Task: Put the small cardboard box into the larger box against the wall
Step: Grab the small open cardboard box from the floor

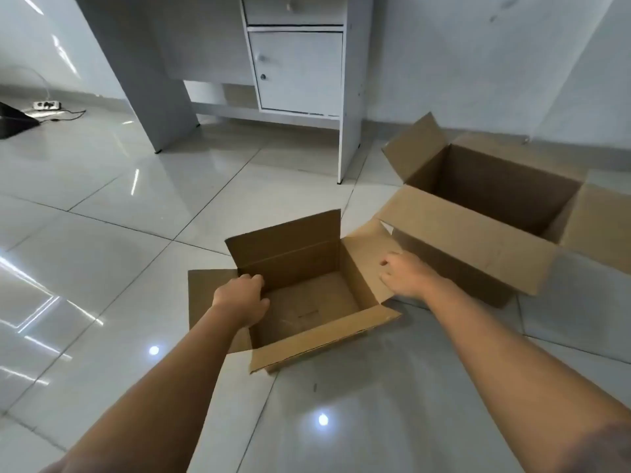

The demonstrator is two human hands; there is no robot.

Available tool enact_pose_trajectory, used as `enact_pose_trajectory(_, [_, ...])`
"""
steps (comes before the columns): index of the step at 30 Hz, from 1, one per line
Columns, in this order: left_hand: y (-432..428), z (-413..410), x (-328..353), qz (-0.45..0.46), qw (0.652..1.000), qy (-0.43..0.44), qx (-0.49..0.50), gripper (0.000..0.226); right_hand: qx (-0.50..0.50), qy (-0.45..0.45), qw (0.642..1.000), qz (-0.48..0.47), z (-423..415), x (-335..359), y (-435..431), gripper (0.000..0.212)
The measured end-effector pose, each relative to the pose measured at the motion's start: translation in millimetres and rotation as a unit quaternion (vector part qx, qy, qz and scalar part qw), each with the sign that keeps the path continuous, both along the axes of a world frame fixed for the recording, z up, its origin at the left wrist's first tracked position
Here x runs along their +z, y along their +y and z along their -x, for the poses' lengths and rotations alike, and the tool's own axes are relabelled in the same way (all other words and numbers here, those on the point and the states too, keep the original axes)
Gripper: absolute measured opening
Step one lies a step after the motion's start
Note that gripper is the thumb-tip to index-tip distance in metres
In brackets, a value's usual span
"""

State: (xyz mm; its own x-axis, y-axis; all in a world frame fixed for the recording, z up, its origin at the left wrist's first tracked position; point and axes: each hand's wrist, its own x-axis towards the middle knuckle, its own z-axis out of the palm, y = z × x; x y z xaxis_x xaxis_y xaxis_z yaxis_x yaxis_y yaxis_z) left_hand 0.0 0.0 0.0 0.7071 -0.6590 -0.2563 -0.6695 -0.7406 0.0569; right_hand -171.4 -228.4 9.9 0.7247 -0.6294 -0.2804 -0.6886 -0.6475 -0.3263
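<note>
- Small cardboard box (307, 295) sits on the tiled floor (102, 268), all four flaps open, inside bare.
- Left hand (240, 298) is on the small box's left edge, where the left flap folds out; fingers curl over the rim into the box. Looks like a grip on that wall, thumb side hidden, so can't confirm a full clamp.
- Right hand (406, 276) lies on the small box's right flap, fingers bent and pressing the cardboard; whether it pinches the flap or just rests, can't tell.
- Both forearms reach in from the bottom of the frame, one on each side of the small box.
- Larger box (495, 213) is just right of and behind the small box, open-topped, flaps splayed, dark interior with nothing visible in it. Its near flap touches or overlaps the small box's right flap.
- Far side of the larger box is up against the white wall (478, 63).
- White desk (307, 80) with a drawer and a cupboard door stands behind the small box, well apart from it.
- Power strip (47, 104) with a cable lies on the floor far left of the small box, near the wall.
</note>
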Motion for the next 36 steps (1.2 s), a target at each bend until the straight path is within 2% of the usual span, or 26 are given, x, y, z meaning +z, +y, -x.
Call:
enact_pose_trajectory(5, [20.8, -22.3, -56.4, 0.015, 0.997, -0.029, 0.066, 0.044, -0.008, 0.020, 0.999, 0.024, -11.1, -53.9, -5.4, 0.043])
enact_pose_trajectory(9, [35.9, -37.6, -80.4, -0.019, 0.990, -0.085, 0.107, 0.052, -0.033, 0.020, 0.998, 0.048, -16.3, -73.4, -18.0, 0.047])
enact_pose_trajectory(16, [47.4, -60.9, -85.8, -0.046, 0.967, -0.071, 0.242, 0.066, -0.066, 0.044, 0.996, 0.037, -23.6, -78.8, -42.6, 0.051])
enact_pose_trajectory(21, [49.1, -84.0, -100.5, -0.003, 0.944, 0.009, 0.329, 0.081, -0.120, 0.040, 0.992, 0.006, -36.1, -94.1, -59.0, 0.067])
enact_pose_trajectory(24, [48.8, -89.4, -106.2, 0.045, 0.938, 0.010, 0.343, 0.078, -0.153, 0.039, 0.987, 0.006, -41.8, -103.9, -64.3, 0.071])
enact_pose_trajectory(29, [42.9, -85.5, -104.9, 0.097, 0.941, -0.038, 0.323, 0.069, -0.174, 0.010, 0.978, 0.117, -49.1, -107.1, -58.1, 0.066])
enact_pose_trajectory(33, [46.4, -83.7, -108.5, 0.202, 0.910, 0.020, 0.361, 0.064, -0.159, -0.043, 0.978, 0.125, -54.5, -98.5, -47.8, 0.054])
enact_pose_trajectory(36, [53.2, -84.5, -107.8, 0.217, 0.906, 0.060, 0.358, 0.057, -0.125, -0.037, 0.980, 0.147, -59.7, -89.4, -34.8, 0.039])
